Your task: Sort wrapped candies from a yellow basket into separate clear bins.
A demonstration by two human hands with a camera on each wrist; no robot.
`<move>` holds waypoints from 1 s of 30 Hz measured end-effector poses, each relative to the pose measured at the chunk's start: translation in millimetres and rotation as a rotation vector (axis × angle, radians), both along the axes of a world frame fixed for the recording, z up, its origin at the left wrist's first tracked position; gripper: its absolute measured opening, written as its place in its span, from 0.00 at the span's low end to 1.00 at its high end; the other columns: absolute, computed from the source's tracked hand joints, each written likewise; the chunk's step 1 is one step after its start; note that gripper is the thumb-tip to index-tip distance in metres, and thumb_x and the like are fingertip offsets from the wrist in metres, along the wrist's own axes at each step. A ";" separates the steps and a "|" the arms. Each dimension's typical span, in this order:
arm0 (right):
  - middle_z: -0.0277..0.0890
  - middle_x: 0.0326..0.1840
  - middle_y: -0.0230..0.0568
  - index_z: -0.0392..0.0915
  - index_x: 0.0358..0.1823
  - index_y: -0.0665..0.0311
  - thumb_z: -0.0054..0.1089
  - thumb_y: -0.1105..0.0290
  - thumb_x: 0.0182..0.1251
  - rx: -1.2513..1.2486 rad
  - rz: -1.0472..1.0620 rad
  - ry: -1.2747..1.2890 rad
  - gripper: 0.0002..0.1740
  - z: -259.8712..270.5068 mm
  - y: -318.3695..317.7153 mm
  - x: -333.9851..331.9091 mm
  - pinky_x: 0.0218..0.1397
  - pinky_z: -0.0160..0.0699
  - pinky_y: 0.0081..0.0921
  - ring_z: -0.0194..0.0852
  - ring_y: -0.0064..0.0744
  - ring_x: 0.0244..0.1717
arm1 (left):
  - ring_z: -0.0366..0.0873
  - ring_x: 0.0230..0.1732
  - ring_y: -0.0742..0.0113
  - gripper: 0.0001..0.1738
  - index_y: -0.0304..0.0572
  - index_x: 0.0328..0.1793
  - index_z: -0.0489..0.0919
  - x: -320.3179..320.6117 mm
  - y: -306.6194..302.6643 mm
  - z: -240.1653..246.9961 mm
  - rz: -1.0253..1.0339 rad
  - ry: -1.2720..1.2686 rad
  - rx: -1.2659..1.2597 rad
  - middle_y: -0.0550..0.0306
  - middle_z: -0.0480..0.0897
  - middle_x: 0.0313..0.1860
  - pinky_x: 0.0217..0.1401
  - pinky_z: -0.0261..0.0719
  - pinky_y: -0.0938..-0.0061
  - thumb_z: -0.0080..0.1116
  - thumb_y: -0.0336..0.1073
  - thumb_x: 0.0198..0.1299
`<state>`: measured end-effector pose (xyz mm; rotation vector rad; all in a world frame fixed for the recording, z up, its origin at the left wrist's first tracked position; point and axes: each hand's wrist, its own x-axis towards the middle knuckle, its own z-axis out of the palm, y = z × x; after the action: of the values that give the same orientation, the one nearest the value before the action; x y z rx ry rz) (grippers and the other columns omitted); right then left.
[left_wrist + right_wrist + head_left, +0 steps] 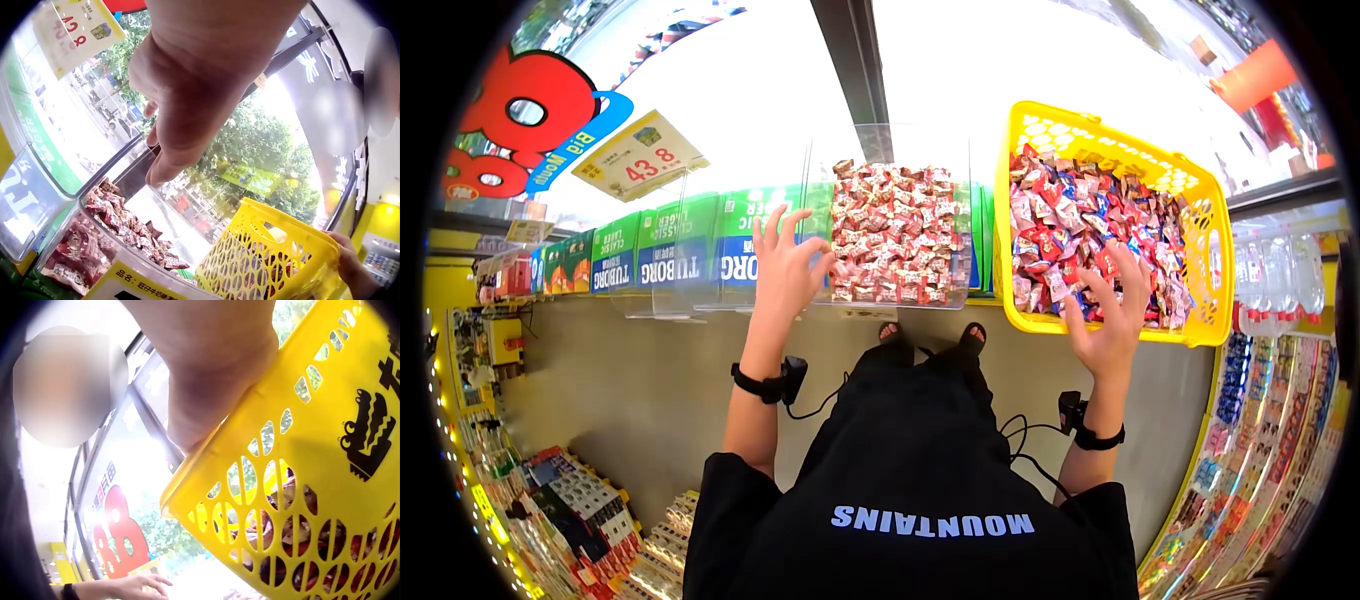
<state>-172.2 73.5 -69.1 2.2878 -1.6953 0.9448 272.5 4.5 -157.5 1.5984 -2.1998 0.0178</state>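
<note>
My left hand (788, 262) is raised at the left edge of a clear bin (900, 298) full of pink-and-white wrapped candies (895, 230). Its thumb and index tips come close together while the other fingers spread; nothing shows between them. In the left wrist view this hand (187, 112) hangs above the candies. My right hand (1115, 310) reaches over the front rim of a yellow basket (1050, 324), fingers spread and loosely bent above mixed red, pink and blue wrapped candies (1090, 220). In the right wrist view the basket's side (300, 425) hides its fingertips.
Green and blue Tuborg cartons (680, 240) line the ledge left of the bin, with a price sign (640, 157) above them. A window (960, 80) runs behind. Bottles (1280, 285) and stocked shelves (1260, 420) stand at the right, more goods (570, 510) at lower left.
</note>
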 end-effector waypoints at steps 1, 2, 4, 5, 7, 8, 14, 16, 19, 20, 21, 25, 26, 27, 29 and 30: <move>0.77 0.76 0.50 0.89 0.50 0.56 0.78 0.68 0.59 0.000 -0.012 -0.015 0.16 -0.6 0.1 1.5 0.88 0.58 0.61 0.71 0.57 0.81 | 0.63 0.85 0.39 0.06 0.54 0.37 0.91 1.2 -8.8 -2.4 -0.003 -0.025 0.010 0.54 0.80 0.72 0.89 0.49 0.27 0.79 0.41 0.59; 0.78 0.76 0.50 0.89 0.50 0.56 0.78 0.69 0.59 -0.002 -0.023 -0.010 0.16 -0.8 0.3 1.8 0.87 0.59 0.60 0.71 0.57 0.81 | 0.64 0.85 0.39 0.06 0.54 0.37 0.91 0.6 -16.8 -4.5 -0.005 -0.050 0.020 0.53 0.80 0.73 0.89 0.49 0.28 0.79 0.41 0.60; 0.78 0.76 0.49 0.89 0.49 0.56 0.77 0.70 0.59 -0.004 -0.037 -0.007 0.15 -0.4 0.9 3.4 0.87 0.60 0.60 0.72 0.57 0.80 | 0.64 0.85 0.38 0.05 0.54 0.38 0.92 2.4 -28.0 -7.9 -0.001 -0.068 0.014 0.52 0.80 0.73 0.90 0.49 0.28 0.78 0.41 0.62; 0.78 0.76 0.49 0.89 0.49 0.56 0.77 0.70 0.59 0.004 -0.038 -0.015 0.15 -0.1 1.4 3.8 0.87 0.59 0.60 0.72 0.56 0.80 | 0.64 0.85 0.38 0.05 0.55 0.39 0.92 2.8 -32.2 -10.1 0.004 -0.059 -0.002 0.52 0.80 0.73 0.90 0.49 0.28 0.77 0.41 0.63; 0.78 0.76 0.49 0.89 0.49 0.56 0.76 0.70 0.60 0.017 -0.040 -0.030 0.15 -0.5 2.2 3.1 0.87 0.59 0.59 0.72 0.56 0.80 | 0.64 0.85 0.38 0.05 0.55 0.43 0.92 2.5 -34.6 -15.0 0.000 -0.027 -0.018 0.51 0.80 0.74 0.90 0.50 0.28 0.76 0.41 0.64; 0.78 0.77 0.49 0.89 0.49 0.57 0.76 0.70 0.60 0.020 -0.050 -0.030 0.15 -2.0 2.4 3.1 0.88 0.59 0.59 0.72 0.55 0.80 | 0.64 0.85 0.37 0.07 0.55 0.45 0.92 3.4 -32.7 -17.2 -0.009 -0.007 -0.017 0.51 0.79 0.74 0.90 0.50 0.29 0.76 0.41 0.64; 0.82 0.74 0.46 0.90 0.49 0.56 0.75 0.68 0.61 0.010 -0.120 0.004 0.14 -0.6 3.2 4.8 0.85 0.64 0.56 0.75 0.54 0.79 | 0.62 0.87 0.34 0.20 0.56 0.63 0.88 -16.5 -14.7 -1.2 -0.097 0.097 0.021 0.49 0.76 0.79 0.91 0.49 0.30 0.75 0.41 0.65; 0.82 0.73 0.45 0.90 0.50 0.55 0.75 0.66 0.62 -0.019 -0.123 0.021 0.14 -2.4 3.6 5.1 0.84 0.65 0.56 0.76 0.54 0.78 | 0.60 0.88 0.34 0.23 0.57 0.67 0.86 -31.7 -10.5 13.4 -0.163 0.129 0.039 0.48 0.74 0.81 0.91 0.47 0.31 0.74 0.41 0.66; 0.82 0.73 0.43 0.89 0.52 0.55 0.75 0.61 0.65 -0.007 -0.106 0.011 0.16 -4.4 4.9 4.2 0.85 0.65 0.58 0.77 0.50 0.76 | 0.58 0.89 0.34 0.28 0.56 0.72 0.83 -56.0 -7.1 36.4 -0.254 0.161 0.046 0.47 0.71 0.84 0.92 0.46 0.32 0.73 0.41 0.66; 0.82 0.73 0.42 0.89 0.53 0.54 0.75 0.61 0.66 -0.020 -0.121 0.014 0.16 -4.0 5.7 -0.6 0.85 0.64 0.59 0.77 0.50 0.76 | 0.57 0.90 0.34 0.29 0.56 0.74 0.82 -65.9 -8.7 42.7 -0.277 0.161 0.036 0.47 0.71 0.85 0.93 0.46 0.32 0.73 0.41 0.66; 0.82 0.72 0.42 0.88 0.53 0.54 0.75 0.60 0.66 -0.013 -0.113 0.007 0.16 -6.7 6.9 4.2 0.85 0.64 0.59 0.76 0.50 0.76 | 0.57 0.90 0.34 0.30 0.56 0.75 0.82 -64.4 -1.5 48.6 -0.276 0.154 0.046 0.47 0.70 0.86 0.93 0.45 0.33 0.73 0.41 0.66; 0.79 0.74 0.45 0.87 0.55 0.54 0.74 0.60 0.66 -0.024 -0.074 0.004 0.17 -7.3 4.5 4.1 0.84 0.63 0.60 0.76 0.51 0.75 | 0.54 0.92 0.36 0.31 0.57 0.77 0.81 -103.4 2.4 95.3 -0.373 0.163 -0.024 0.46 0.67 0.88 0.93 0.44 0.34 0.74 0.41 0.67; 0.79 0.74 0.45 0.87 0.55 0.55 0.74 0.59 0.66 -0.031 -0.069 -0.005 0.18 -6.9 4.4 4.4 0.84 0.63 0.60 0.76 0.51 0.74 | 0.54 0.92 0.36 0.33 0.57 0.77 0.81 -115.4 3.5 108.4 -0.394 0.135 -0.050 0.46 0.67 0.88 0.94 0.44 0.33 0.75 0.40 0.65; 0.79 0.74 0.45 0.87 0.54 0.56 0.74 0.59 0.66 -0.035 -0.061 -0.016 0.18 -6.7 5.8 4.2 0.83 0.63 0.60 0.76 0.50 0.74 | 0.54 0.92 0.36 0.33 0.57 0.77 0.81 -127.0 4.1 121.7 -0.417 0.111 -0.059 0.46 0.67 0.88 0.94 0.44 0.33 0.76 0.40 0.64; 0.77 0.77 0.48 0.86 0.61 0.54 0.75 0.59 0.66 0.016 0.010 -0.039 0.22 -9.5 8.8 -1.7 0.87 0.60 0.60 0.73 0.51 0.80 | 0.54 0.92 0.36 0.34 0.56 0.76 0.82 -154.4 3.2 146.3 -0.457 0.059 -0.077 0.46 0.67 0.89 0.94 0.44 0.33 0.77 0.39 0.62; 0.76 0.78 0.49 0.85 0.62 0.53 0.76 0.59 0.66 0.020 0.055 -0.043 0.23 -10.6 9.8 -4.8 0.87 0.59 0.61 0.73 0.51 0.80 | 0.54 0.92 0.37 0.34 0.56 0.75 0.83 -167.7 0.9 156.0 -0.477 0.032 -0.088 0.46 0.67 0.89 0.94 0.46 0.34 0.77 0.36 0.61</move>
<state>-177.0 83.3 -79.7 2.3552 -1.6740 0.9997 104.8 5.4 -1.5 0.9899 -2.4591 -0.0491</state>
